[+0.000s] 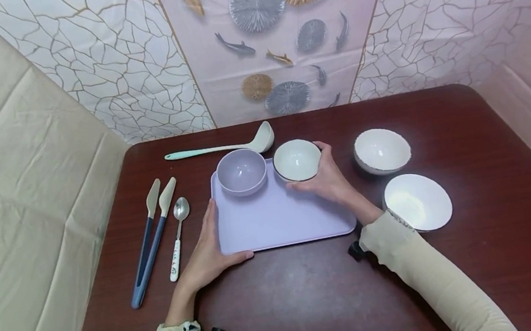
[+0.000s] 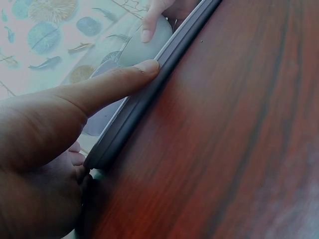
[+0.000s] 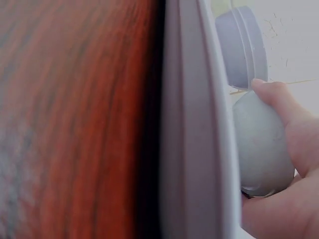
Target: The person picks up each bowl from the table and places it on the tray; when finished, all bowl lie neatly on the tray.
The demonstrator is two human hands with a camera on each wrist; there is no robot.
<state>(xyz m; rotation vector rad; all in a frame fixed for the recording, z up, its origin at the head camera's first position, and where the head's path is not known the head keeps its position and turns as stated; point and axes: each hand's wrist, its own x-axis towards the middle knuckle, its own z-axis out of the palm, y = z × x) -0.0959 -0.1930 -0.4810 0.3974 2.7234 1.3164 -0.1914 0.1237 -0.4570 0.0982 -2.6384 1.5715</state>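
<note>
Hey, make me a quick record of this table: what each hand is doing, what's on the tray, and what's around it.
Left hand: touches the tray's near left corner, thumb along the near edge
Right hand: holds the dark-rimmed bowl by its side
Tray: pale purple, on the dark table
Far left of tray: purple bowl
Dark-rimmed bowl: at tray's far side; whether resting, unclear
Behind tray: ladle
Left of tray: tongs, spoon
Right of tray: two white bowls
</note>
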